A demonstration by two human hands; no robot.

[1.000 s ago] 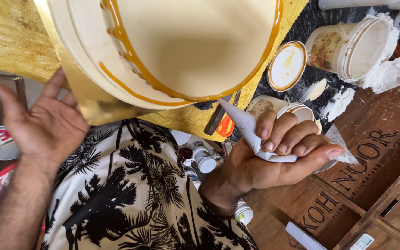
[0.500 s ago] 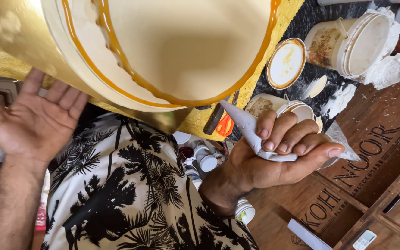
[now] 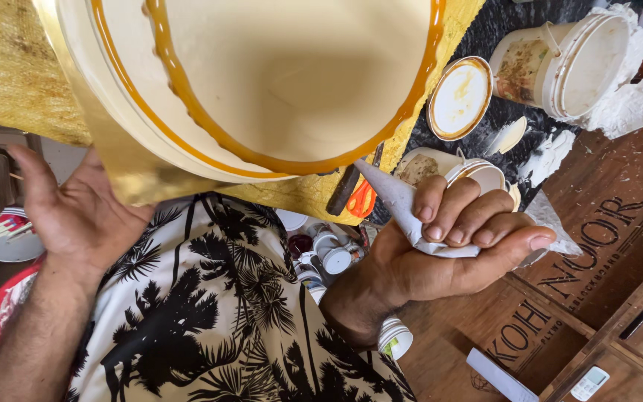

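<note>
Two hands were in view, both close under the big cream round piece w/ the amber raised line round its rim. The right hand was clenched round a white paper piping cone; fingers folded over its fat end, thumb lying along the bottom. The cone's long axis ran up-left from the fist, tip aimed at the round piece's lower edge and just short of it, so the right hand was the nearer to that line. The left hand was spread, palm up, at the round piece's lower-left, by the gold sheet beneath it; contact unclear. Top of the round piece was cut off by the frame. Whether the tip touched couldn't be told.
</note>
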